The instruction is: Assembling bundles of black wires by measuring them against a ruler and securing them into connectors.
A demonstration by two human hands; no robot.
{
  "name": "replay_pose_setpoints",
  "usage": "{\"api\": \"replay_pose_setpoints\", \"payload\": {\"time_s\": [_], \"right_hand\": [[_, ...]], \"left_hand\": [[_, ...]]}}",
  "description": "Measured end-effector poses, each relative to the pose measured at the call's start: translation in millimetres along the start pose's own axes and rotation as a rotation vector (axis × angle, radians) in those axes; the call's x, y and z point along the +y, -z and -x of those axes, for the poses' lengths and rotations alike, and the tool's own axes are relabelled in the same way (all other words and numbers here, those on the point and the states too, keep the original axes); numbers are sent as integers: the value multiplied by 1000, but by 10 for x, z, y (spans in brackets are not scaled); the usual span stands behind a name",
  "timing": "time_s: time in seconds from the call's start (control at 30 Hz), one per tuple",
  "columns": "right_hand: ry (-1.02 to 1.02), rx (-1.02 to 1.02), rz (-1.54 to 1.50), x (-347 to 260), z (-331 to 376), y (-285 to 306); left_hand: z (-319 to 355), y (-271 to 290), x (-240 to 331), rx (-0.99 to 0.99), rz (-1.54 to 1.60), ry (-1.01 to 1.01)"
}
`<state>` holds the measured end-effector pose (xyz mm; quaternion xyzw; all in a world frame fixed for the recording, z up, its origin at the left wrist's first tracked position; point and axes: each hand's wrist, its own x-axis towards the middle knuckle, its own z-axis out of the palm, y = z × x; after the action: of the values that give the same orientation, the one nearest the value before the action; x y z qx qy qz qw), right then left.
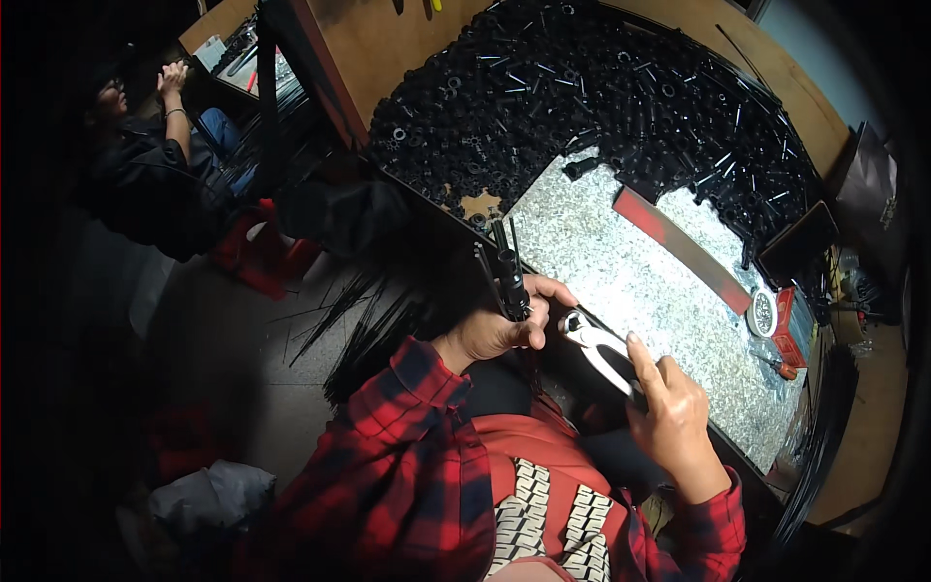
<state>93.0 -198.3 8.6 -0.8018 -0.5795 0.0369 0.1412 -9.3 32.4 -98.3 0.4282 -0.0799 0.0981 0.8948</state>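
Observation:
My left hand is closed round a black ribbed cylindrical part with thin black rods standing up beside it. The fingers hide the part's lower end. In my right hand is a pair of end-cutting pincers with a bright metal head. Its jaws point toward the left hand, close to the fingertips but apart from the black part. The right index finger lies along the tool, and the palm covers much of its handles. Both hands are over my lap, at the near edge of the speckled bench top.
A large heap of black parts covers the bench's far side. A long flat reddish-brown strip lies before it. At right are a white bowl of small pieces, a red box and an orange-handled tool. Another person sits at upper left.

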Motion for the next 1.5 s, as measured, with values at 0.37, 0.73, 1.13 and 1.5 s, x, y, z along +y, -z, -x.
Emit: {"api": "replay_pose_setpoints", "payload": {"time_s": [0.37, 0.73, 1.13, 1.5], "right_hand": [[78, 129, 215, 4, 28, -102], [80, 163, 389, 38, 61, -62], [-8, -49, 202, -13, 76, 180], [-27, -55, 171, -18, 89, 174]], "left_hand": [[-118, -103, -40, 13, -324, 121], [-173, -248, -40, -8, -396, -13], [-167, -418, -10, 86, -593, 3], [-173, -271, -85, 77, -644, 156]]}}
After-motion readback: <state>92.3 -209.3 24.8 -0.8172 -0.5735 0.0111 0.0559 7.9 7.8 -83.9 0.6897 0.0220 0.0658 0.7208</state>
